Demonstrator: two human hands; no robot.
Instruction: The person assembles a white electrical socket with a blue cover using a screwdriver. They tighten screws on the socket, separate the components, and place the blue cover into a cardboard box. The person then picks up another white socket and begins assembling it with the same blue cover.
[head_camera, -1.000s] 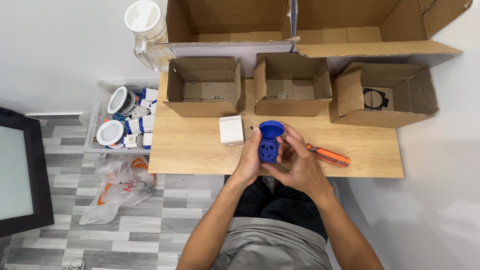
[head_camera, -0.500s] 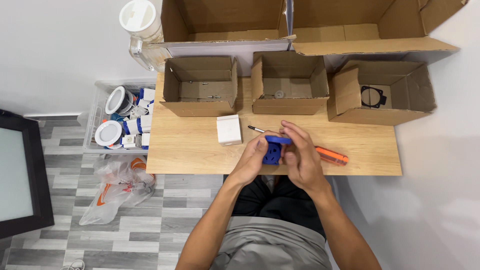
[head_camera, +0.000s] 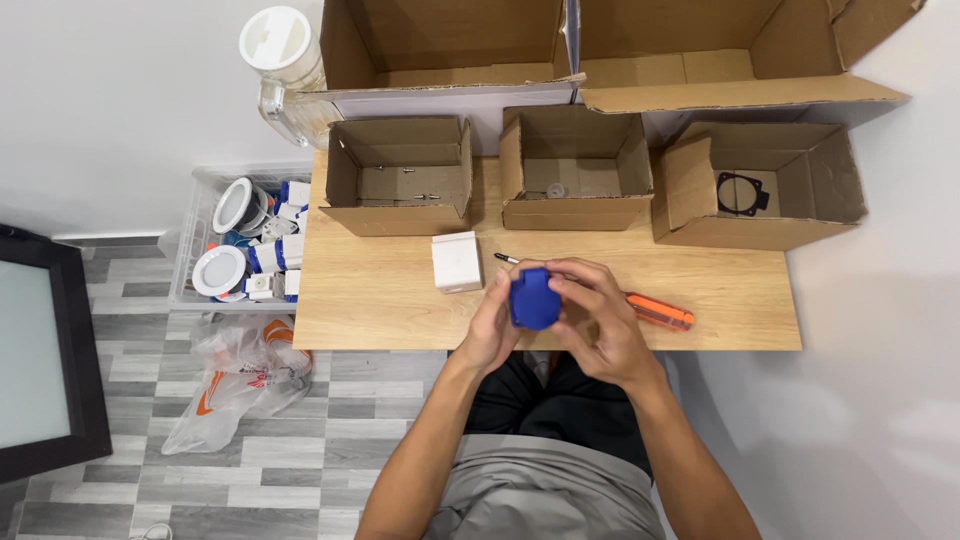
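Observation:
A small blue plastic socket housing is held over the front edge of the wooden table. My left hand grips its left side and my right hand wraps its right side and top. The blue lid looks closed over the body. An orange-handled screwdriver lies on the table behind my right hand, its tip poking out to the left. A white square box stands just left of my hands.
Three open cardboard boxes line the table's far side, with larger boxes behind. A clear bin of round lamps sits on the floor at left, a plastic bag below it.
The blue housing's lid was flipped open a second ago; it is now closed, and both hands have brought the piece lower and closer to me.

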